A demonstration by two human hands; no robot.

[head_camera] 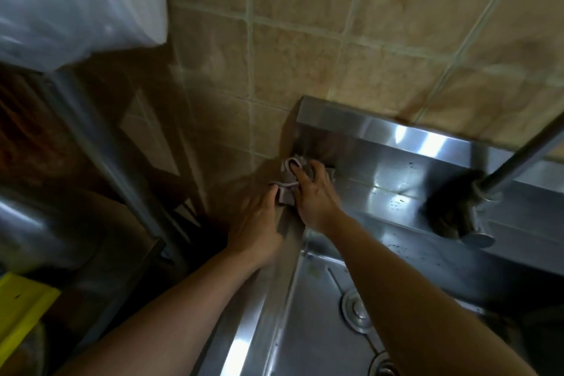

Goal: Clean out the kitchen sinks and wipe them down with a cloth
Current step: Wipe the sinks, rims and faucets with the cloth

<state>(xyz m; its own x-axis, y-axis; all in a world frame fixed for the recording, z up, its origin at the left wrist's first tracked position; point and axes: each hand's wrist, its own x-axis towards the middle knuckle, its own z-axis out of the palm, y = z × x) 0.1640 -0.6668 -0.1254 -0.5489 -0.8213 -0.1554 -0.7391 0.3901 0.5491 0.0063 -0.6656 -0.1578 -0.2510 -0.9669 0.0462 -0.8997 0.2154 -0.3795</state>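
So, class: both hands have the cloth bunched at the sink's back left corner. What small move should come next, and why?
Probably draw the cloth rightwards along the back ledge. Both the left hand and right hand grip it at the corner, and droplets show on the ledge towards the tap.

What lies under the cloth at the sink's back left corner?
The cloth, gripped by the left hand and right hand, rests on the steel sink rim beside the tiled wall. The metal directly beneath is covered.
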